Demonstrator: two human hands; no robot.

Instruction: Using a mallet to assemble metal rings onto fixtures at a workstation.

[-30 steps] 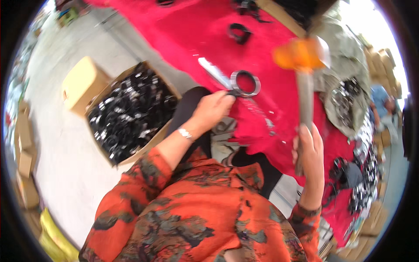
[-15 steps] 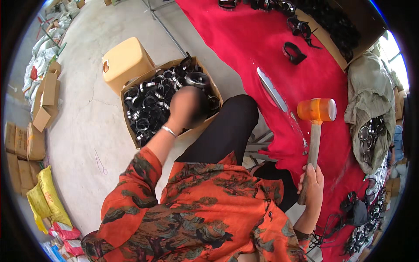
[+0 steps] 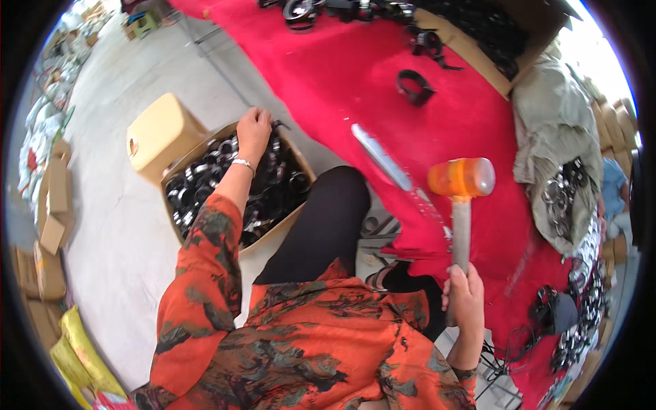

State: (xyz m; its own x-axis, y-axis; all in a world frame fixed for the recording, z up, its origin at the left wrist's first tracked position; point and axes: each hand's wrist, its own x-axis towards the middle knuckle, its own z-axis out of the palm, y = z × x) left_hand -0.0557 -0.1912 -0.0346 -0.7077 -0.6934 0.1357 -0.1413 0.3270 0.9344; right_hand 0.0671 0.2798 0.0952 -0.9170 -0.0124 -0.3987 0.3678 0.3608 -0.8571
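My left hand [image 3: 254,131], with a bracelet at the wrist, is over the far edge of an open cardboard box [image 3: 298,152]. Its fingers are curled closed, and whatever they may grip is hidden. Below it, the box is filled with black ring-shaped parts [image 3: 205,171] with shiny metal bands. A mallet stands nearly upright in my right hand [image 3: 467,295], whose fingers wrap round the lower wooden handle. The mallet's translucent orange head [image 3: 451,179] is above the red-covered table [image 3: 342,75].
A long metal bar [image 3: 383,157] lies along the table's left side. Farther up are a single black ring [image 3: 414,87] and a box of black parts [image 3: 478,34]. A grey-green sack [image 3: 550,130] holds rings at right. A tan plastic bin [image 3: 164,133] adjoins the parts box.
My left hand has moved from over the middle of the box to its far edge. The view has shifted; my right hand keeps its hold on the mallet.
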